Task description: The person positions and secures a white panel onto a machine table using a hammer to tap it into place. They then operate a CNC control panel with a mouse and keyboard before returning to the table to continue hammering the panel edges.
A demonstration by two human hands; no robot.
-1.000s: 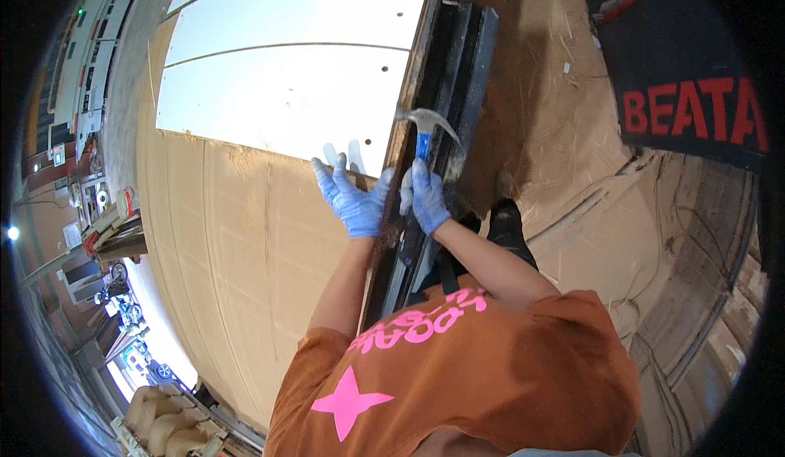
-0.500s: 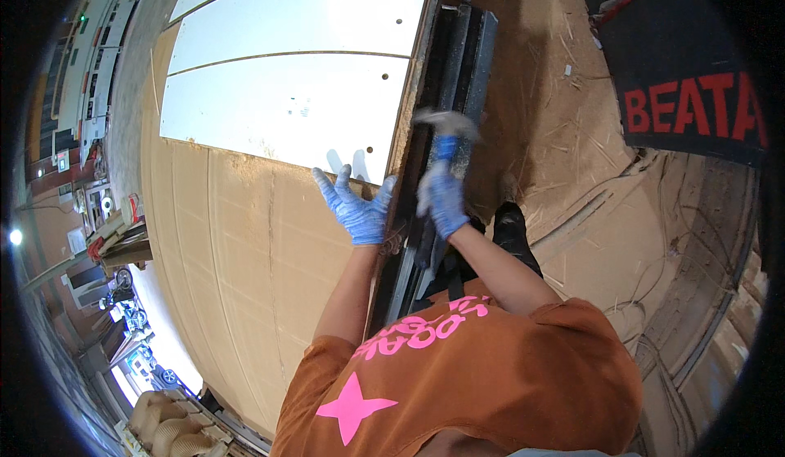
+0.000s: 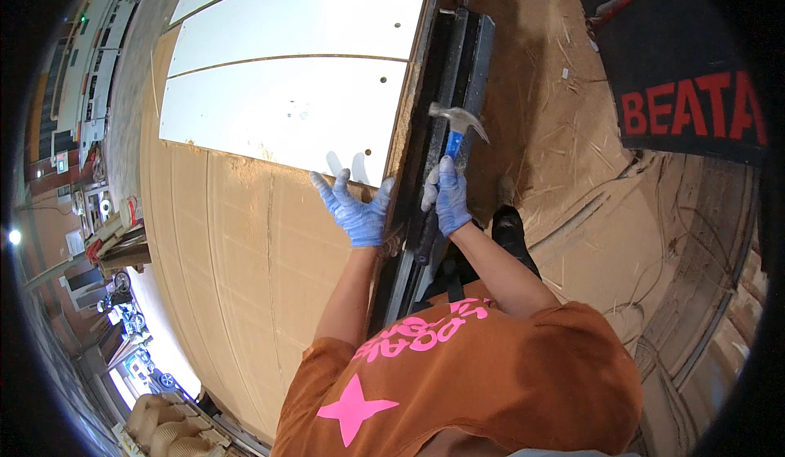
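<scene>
My right hand (image 3: 449,199), in a blue and grey glove, is closed round the handle of a claw hammer (image 3: 458,123). The hammer has a metal head and a blue neck, and it hangs over the dark metal rails along the table's edge. My left hand (image 3: 357,209), gloved alike, rests with fingers spread at the near edge of a white panel (image 3: 270,109), close to its right corner. Dark round holes run along the right side of the white panels.
Brown cardboard (image 3: 233,244) covers the surface below the panels. Black metal rails (image 3: 464,64) run along its right side. Wood scraps and dust lie on the floor (image 3: 564,142). A black sheet with red lettering (image 3: 687,73) stands at the far right, with loose cables nearer me.
The hammer was blurred by motion and now shows sharply, its head turned and slightly farther right. My left hand has stayed at the panel's edge.
</scene>
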